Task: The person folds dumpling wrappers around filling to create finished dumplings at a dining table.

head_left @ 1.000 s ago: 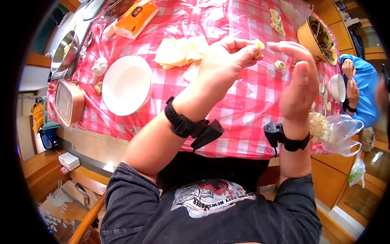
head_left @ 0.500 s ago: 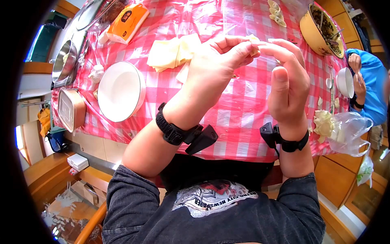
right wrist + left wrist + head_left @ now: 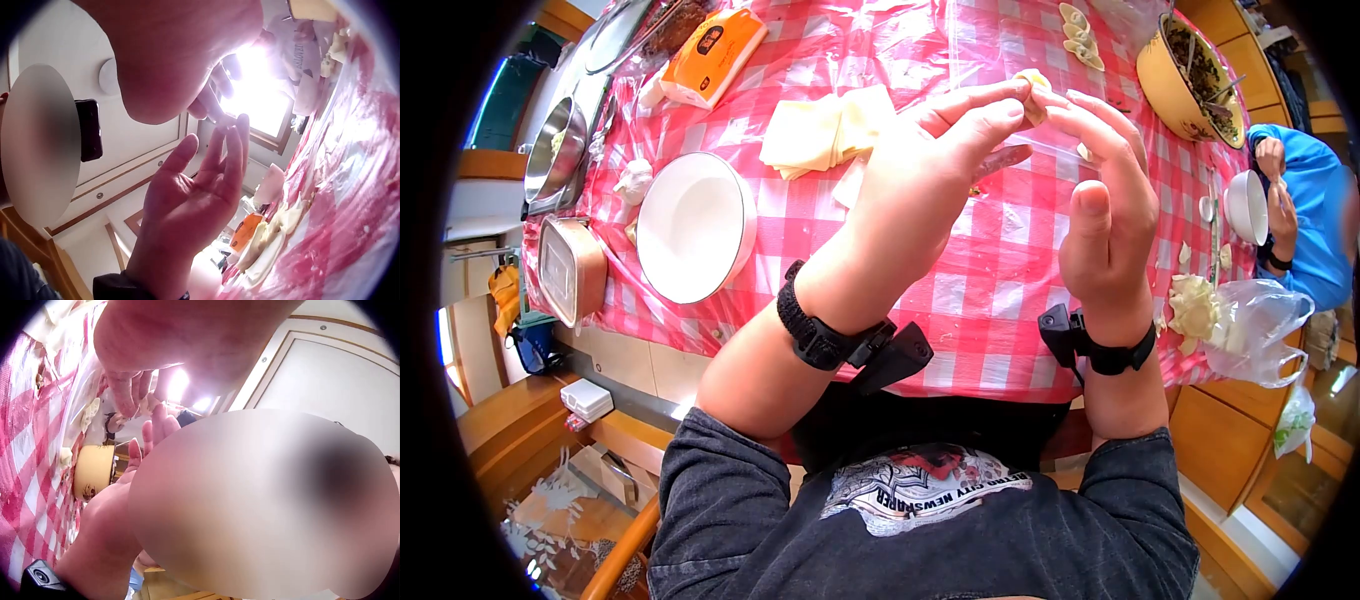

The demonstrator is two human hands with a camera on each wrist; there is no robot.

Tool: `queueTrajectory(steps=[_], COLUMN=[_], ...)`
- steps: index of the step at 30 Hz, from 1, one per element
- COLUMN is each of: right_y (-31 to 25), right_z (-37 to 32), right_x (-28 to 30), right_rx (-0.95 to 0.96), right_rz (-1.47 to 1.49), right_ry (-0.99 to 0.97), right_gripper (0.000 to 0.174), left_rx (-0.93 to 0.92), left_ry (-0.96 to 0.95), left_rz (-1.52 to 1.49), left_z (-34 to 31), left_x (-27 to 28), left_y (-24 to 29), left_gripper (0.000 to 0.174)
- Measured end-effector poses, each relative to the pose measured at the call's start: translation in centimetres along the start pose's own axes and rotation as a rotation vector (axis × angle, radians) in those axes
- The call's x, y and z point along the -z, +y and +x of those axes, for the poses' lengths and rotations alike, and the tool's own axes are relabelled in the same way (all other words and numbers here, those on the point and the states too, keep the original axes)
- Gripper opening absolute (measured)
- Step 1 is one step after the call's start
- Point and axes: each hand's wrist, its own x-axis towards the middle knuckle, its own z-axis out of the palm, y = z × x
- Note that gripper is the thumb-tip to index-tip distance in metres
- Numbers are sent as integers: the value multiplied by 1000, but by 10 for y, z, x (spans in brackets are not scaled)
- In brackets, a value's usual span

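Note:
A small folded wonton (image 3: 1034, 84) is between the fingertips of the two hands, above the table. The left hand (image 3: 930, 170) pinches it with its thumb and forefinger; another finger sticks out below. On the wonton's other side, the right hand (image 3: 1110, 200) touches it with its long fingers, its thumb held apart. In the left wrist view the wonton (image 3: 148, 403) shows small between the fingers. Against the bright light in the right wrist view, it is a pale bit (image 3: 228, 120). A stack of square wrappers (image 3: 825, 130) lies beyond the left forearm.
A white bowl (image 3: 695, 228) sits left, with a lidded container (image 3: 572, 270) and metal bowl (image 3: 555, 150) beyond. Finished wontons (image 3: 1080, 38) stand far right near a yellow basin of filling (image 3: 1190, 75). A person in blue (image 3: 1310, 220) works at the right; a plastic bag (image 3: 1255, 325) lies nearer.
The right hand's fingers have come left to meet the wonton at the left fingertips. One left finger has since straightened out below it. The head view has shifted slightly.

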Motion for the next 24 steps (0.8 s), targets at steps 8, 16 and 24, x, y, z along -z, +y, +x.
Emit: queueTrajectory(steps=[8, 16, 24], right_y=[1, -3, -4], right_z=[-2, -6, -5], right_x=[-1, 7, 7], right_rx=[16, -100, -105], right_rz=[82, 100, 261], right_ry=[64, -31, 45], right_gripper=[60, 74, 60], left_rx=[-84, -114, -72], left_ry=[-64, -63, -63], left_rz=[135, 43, 28], left_z=[-2, -3, -3], left_x=[-2, -4, -3], left_y=[-6, -9, -7], left_gripper=[43, 42, 40])
